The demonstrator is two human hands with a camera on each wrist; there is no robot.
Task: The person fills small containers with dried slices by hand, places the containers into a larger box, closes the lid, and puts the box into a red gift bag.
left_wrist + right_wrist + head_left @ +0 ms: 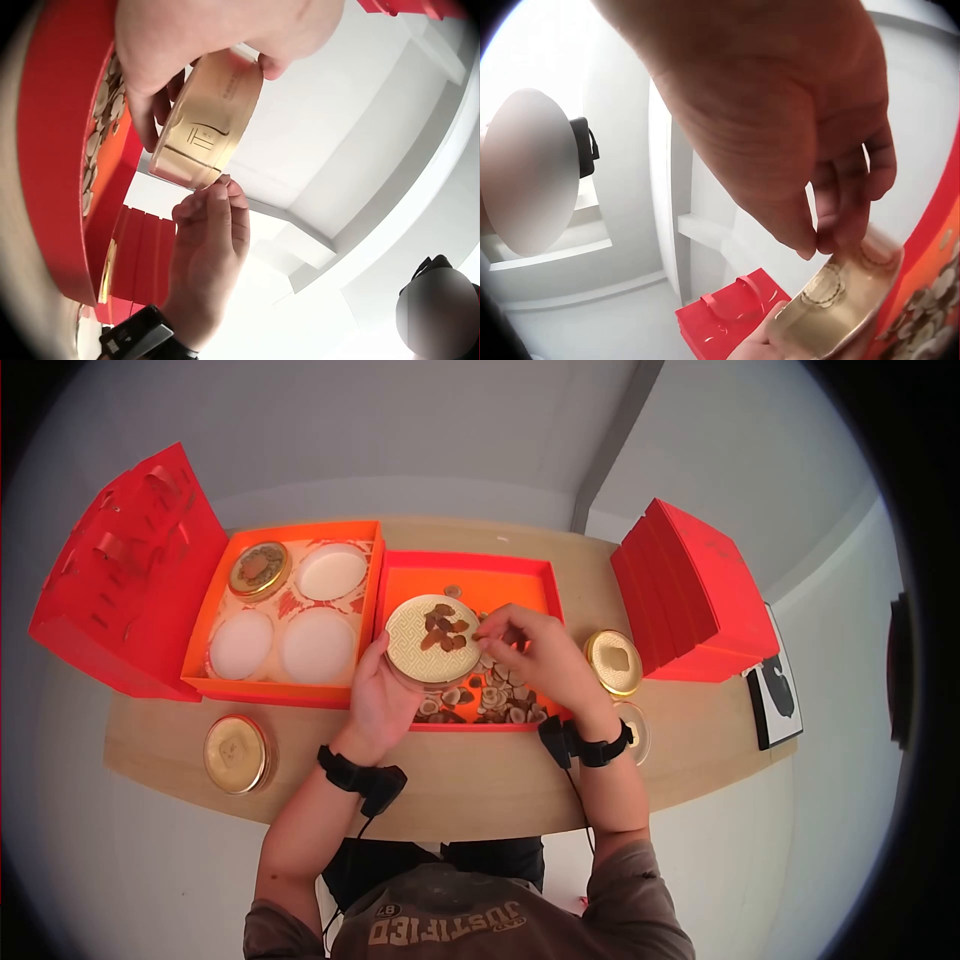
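Observation:
My left hand [383, 700] grips a round, clear-walled jar [408, 632] by its side, above the open red box. Its gold-patterned top faces up and carries several dark brown dried pieces [446, 628]; gold print on the side wall shows in the left wrist view. My right hand [540, 650] is at the jar's right rim, thumb and fingertips pinching a small brown dried piece [223, 180]. Below both hands, many pale, dark-edged dried slices [497, 695] lie in the orange-lined red box [470, 574].
On the left, an orange box [283, 696] has a jar [259, 568] and round white recesses. A red gift bag [135, 580] stands beside it. Gold-topped jars [237, 753] [613, 662] stand at both sides. Red boxes [690, 600] are stacked at right, near a black-and-white framed picture [775, 700].

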